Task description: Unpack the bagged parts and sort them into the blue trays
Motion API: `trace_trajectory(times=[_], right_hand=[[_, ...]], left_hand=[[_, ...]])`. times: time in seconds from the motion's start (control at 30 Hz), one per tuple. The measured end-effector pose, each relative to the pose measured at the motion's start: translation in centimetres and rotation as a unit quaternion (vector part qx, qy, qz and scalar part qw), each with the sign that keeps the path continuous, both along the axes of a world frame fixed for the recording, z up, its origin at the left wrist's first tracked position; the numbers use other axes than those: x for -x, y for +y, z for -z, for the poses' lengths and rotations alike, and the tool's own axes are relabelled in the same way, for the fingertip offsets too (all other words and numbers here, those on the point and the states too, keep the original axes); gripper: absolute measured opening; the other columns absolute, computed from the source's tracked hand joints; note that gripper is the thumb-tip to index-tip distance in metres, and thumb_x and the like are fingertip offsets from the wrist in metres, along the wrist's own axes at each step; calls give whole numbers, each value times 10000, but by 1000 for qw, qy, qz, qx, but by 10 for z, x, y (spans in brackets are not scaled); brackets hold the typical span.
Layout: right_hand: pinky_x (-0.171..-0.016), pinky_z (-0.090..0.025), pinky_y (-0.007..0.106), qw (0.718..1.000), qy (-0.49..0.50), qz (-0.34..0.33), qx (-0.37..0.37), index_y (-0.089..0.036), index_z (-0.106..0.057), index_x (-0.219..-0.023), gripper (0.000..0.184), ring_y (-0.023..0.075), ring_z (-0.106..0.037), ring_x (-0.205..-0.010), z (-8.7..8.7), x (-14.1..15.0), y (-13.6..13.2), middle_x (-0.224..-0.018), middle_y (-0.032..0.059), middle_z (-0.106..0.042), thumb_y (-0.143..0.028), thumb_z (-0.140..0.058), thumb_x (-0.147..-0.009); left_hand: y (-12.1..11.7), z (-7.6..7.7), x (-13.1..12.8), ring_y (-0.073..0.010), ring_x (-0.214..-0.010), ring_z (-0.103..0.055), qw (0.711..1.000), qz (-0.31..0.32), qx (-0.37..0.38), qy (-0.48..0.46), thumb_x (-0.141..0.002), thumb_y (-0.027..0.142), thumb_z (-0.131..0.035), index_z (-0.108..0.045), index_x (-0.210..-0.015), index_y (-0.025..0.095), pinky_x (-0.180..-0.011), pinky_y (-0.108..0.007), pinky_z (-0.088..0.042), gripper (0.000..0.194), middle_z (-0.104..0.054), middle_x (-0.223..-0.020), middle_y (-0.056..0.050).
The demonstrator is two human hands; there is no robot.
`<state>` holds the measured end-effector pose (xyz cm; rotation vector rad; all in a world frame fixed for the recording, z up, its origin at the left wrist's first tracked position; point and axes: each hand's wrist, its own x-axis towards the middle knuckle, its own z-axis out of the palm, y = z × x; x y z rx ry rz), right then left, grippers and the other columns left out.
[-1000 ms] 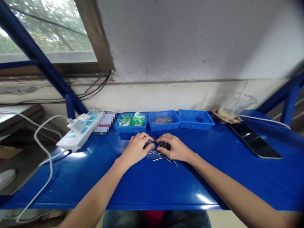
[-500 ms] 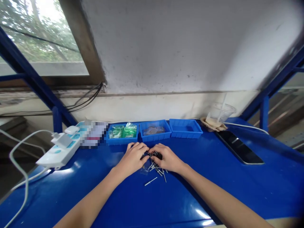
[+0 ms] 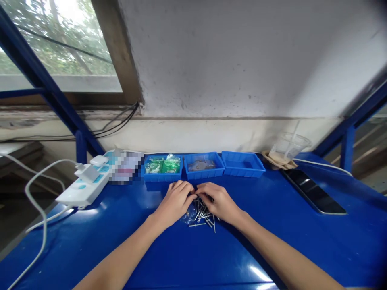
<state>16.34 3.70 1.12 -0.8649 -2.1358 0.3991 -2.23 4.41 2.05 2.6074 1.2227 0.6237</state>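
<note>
A pile of thin metal pins that look like blind rivets (image 3: 206, 216) lies on the blue table between my hands. My left hand (image 3: 175, 200) curls over the pile's left side, fingers and thumb drawn together. Opposite it, my right hand (image 3: 223, 202) bends over the far right side, its fingertips almost meeting the left ones. Whatever the fingertips pinch is hidden or too small to name. A crumpled clear plastic bag (image 3: 189, 217) shows below my left thumb, against the rivets.
Behind my hands stand three blue bins: one with green packets (image 3: 163, 177), one with clear bagged parts (image 3: 205, 173), and a third bin (image 3: 244, 172). A power strip (image 3: 87, 187) with cables is at left. A phone (image 3: 314, 192) and plastic cup (image 3: 288, 147) are at right.
The view has shifted slightly, so the scene sits farther right. The rivet that lay apart in front is now against the pile. More of the clear bag shows, and my fingers have shifted.
</note>
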Motion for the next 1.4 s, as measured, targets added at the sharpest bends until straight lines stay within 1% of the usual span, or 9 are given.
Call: trace_trajectory(times=[0.53,0.63,0.7,0.77,0.83,0.9,1.03,1.13,1.4], right_hand=[[-620,-377,286,978,-127,89,-140,-165,-575,-784,255,159,-482,-646,-18,-12,-1,-696,47,-585,-274,-404,-939],[-635,-393,275,961,-56,198,-184,-169,-581,-765,277,157,-512,-649,-24,-38,9,-678,50,-586,-293,-401,-935],[-662,-406,280,926,-10,321,-197,-169,-600,-820,255,163,-535,-664,-28,-62,17,-701,54,-600,-318,-420,-923],[-634,-406,282,897,-3,410,-167,-165,-619,-890,252,167,-542,-630,-29,-80,22,-677,41,-598,-344,-442,-906],[-599,-403,280,892,-8,434,-126,-161,-629,-928,264,169,-547,-597,-28,-86,24,-645,29,-593,-358,-457,-892],[-599,-412,281,914,-9,396,-92,-161,-629,-943,264,170,-564,-606,-25,-77,20,-658,31,-606,-356,-460,-891],[-666,-439,305,976,-61,200,-56,-159,-592,-1030,257,183,-584,-702,-19,-33,2,-770,59,-635,-334,-446,-910],[-658,-432,306,987,-108,106,-58,-181,-597,-989,188,183,-570,-713,-14,-9,-8,-789,47,-632,-300,-494,-885],[-636,-408,309,982,-124,87,-109,-215,-589,-889,176,180,-543,-682,-19,-6,-13,-757,47,-613,-256,-420,-916]], left_hand=[[-8,-11,-6,-174,-813,-553,997,-13,22,-78,-941,274,-370,-554,-839,216,-795,-341,-369,218,-624,-802,7],[-6,-12,-1,-185,-834,-555,998,-31,20,-46,-901,278,-443,-577,-878,229,-831,-374,-362,144,-634,-839,7],[-4,-12,4,-201,-874,-545,999,-29,16,-3,-851,274,-516,-585,-868,235,-873,-417,-338,81,-628,-890,7],[-3,-11,8,-215,-915,-528,999,-18,17,34,-816,252,-553,-585,-834,234,-897,-451,-314,40,-612,-939,3],[-4,-10,9,-218,-944,-512,999,-9,20,49,-815,212,-536,-572,-791,222,-906,-460,-304,44,-596,-967,-5],[-5,-9,7,-209,-947,-504,999,-6,22,44,-841,180,-486,-553,-780,213,-899,-444,-314,96,-591,-959,-8],[-8,-13,0,-189,-894,-509,999,-8,33,-15,-913,208,-406,-534,-857,219,-833,-380,-369,140,-602,-896,-3],[-7,-16,-1,-180,-877,-510,997,6,28,-71,-944,244,-363,-544,-885,219,-806,-338,-399,192,-608,-889,-12],[-9,-14,0,-163,-854,-578,987,-16,49,-151,-934,271,-386,-554,-992,218,-769,-297,-459,186,-607,-920,-27]])
